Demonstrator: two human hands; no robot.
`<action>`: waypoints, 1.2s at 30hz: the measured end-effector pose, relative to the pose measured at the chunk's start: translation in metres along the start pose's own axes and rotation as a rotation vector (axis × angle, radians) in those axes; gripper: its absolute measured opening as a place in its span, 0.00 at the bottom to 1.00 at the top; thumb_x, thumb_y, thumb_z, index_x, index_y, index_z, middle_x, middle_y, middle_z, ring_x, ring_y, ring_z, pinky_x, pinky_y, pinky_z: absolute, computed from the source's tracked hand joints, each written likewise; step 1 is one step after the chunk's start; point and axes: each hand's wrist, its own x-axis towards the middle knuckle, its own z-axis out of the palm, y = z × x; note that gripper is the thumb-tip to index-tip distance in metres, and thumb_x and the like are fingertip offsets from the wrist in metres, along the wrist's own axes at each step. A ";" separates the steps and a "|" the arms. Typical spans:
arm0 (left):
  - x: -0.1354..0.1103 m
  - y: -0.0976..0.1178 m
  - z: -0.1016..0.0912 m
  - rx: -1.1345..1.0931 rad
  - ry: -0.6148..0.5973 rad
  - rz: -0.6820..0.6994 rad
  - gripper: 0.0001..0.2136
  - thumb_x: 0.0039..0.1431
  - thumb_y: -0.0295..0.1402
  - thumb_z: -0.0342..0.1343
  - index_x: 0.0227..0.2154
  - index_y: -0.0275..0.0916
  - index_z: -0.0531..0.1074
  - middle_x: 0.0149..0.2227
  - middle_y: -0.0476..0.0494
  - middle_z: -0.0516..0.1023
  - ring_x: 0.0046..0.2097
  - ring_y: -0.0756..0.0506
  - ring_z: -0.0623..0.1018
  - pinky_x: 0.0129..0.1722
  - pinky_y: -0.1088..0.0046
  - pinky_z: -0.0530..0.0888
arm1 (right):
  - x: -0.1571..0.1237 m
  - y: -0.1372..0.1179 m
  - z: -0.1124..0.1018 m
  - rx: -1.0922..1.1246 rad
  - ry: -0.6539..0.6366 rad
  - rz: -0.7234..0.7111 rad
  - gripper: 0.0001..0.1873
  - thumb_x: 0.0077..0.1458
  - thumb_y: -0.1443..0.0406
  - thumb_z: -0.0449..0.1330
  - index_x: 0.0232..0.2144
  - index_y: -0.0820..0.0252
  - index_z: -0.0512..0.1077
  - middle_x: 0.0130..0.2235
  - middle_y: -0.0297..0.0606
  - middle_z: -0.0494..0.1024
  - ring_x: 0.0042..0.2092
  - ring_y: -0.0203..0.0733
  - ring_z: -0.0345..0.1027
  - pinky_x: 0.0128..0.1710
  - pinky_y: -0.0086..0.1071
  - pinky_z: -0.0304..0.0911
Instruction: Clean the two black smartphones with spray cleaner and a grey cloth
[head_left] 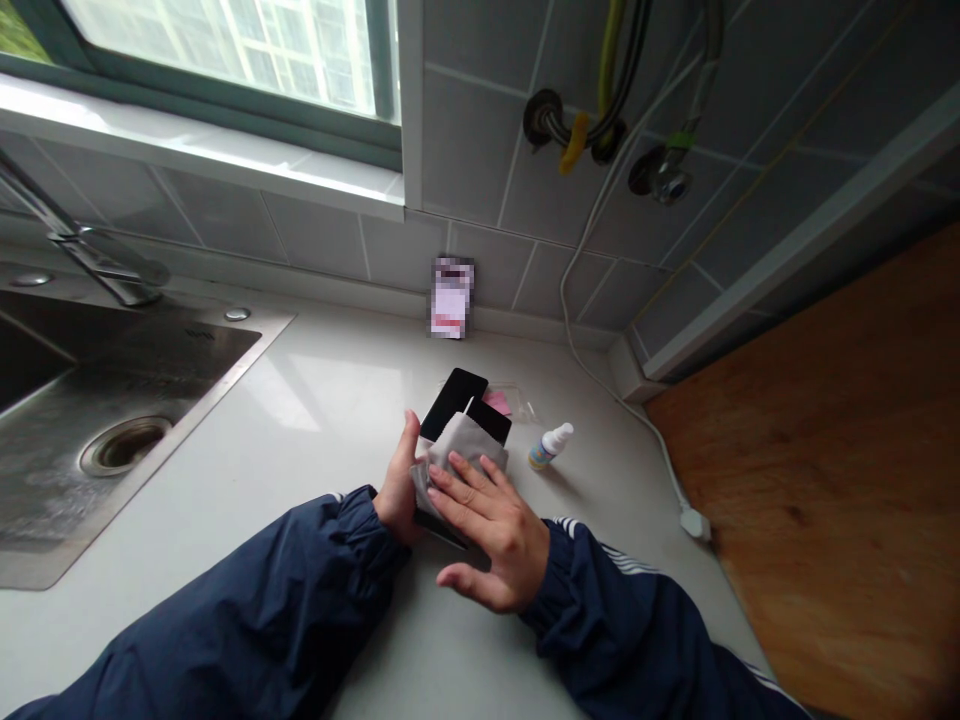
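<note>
Currently, my left hand (396,483) is pinching a soft grey cloth (459,450); my right hand (491,530) is pressing on it, fingers spread. The slippery, fragile phone (450,402) is needing edge holds.

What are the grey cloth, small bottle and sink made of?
The grey cloth looks like soft matte microfibre, since it creases loosely. The small bottle seems to be glossy plastic, from its moulded look. The sink looks like brushed stainless steel, with a dull grainy sheen.

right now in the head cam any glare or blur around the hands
In the head view, the window is blown out, the white countertop has a bright glare patch, the right hand looks fairly sharp, and the card against the tiles is pixelated.
</note>
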 end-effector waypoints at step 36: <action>0.007 -0.005 0.004 -0.068 -0.055 0.061 0.39 0.70 0.59 0.32 0.70 0.34 0.60 0.61 0.32 0.77 0.66 0.33 0.72 0.70 0.54 0.60 | -0.001 0.006 0.009 -0.146 0.166 0.157 0.35 0.74 0.49 0.40 0.73 0.62 0.53 0.74 0.47 0.54 0.76 0.54 0.41 0.72 0.55 0.50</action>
